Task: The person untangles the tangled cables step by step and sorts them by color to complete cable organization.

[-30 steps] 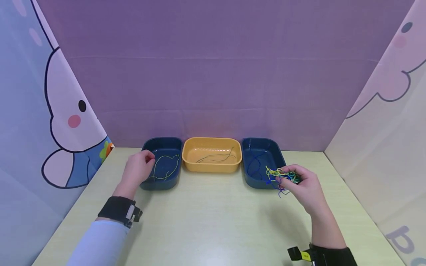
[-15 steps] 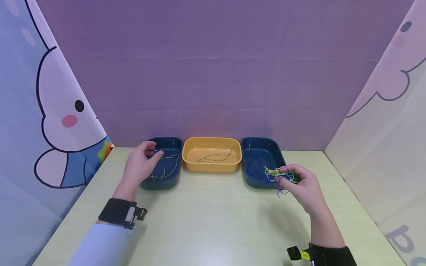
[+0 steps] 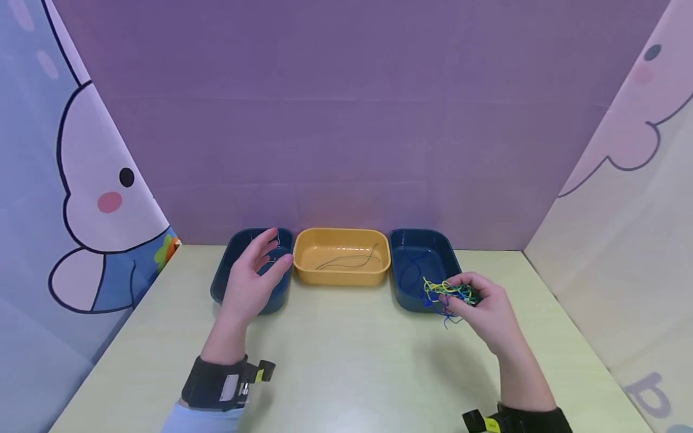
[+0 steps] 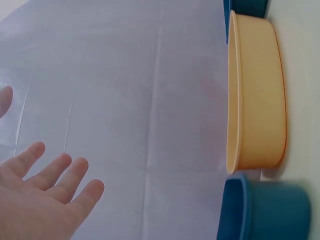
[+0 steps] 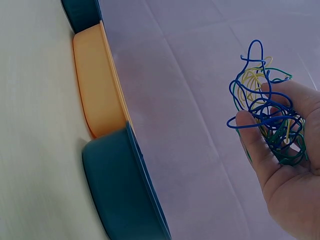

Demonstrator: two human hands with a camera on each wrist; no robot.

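A tangled bunch of blue, yellow and green strings [image 5: 267, 107] is held between the thumb and fingers of my right hand [image 3: 489, 313], near the front edge of the right dark blue tray [image 3: 455, 255]. Inside that tray lies a blue string [image 3: 414, 270]. My left hand [image 3: 251, 285] is above the left dark blue tray [image 3: 218, 285], its fingers spread and nothing between them. The hand hides most of that tray and the yellow string in it. Greenish strings [image 3: 346, 263] lie in the yellow tray [image 3: 341, 279] between the two.
All the trays stand in a row at the back of the pale table [image 3: 346, 361], against a purple backdrop [image 3: 346, 120]. Printed cartoon panels rise on the left [image 3: 108, 168] and right [image 3: 622, 240].
My left hand has parted its pinched fingers and moved rightward over the left tray. My right hand keeps its hold on the strings, almost still. The head view has shifted slightly.
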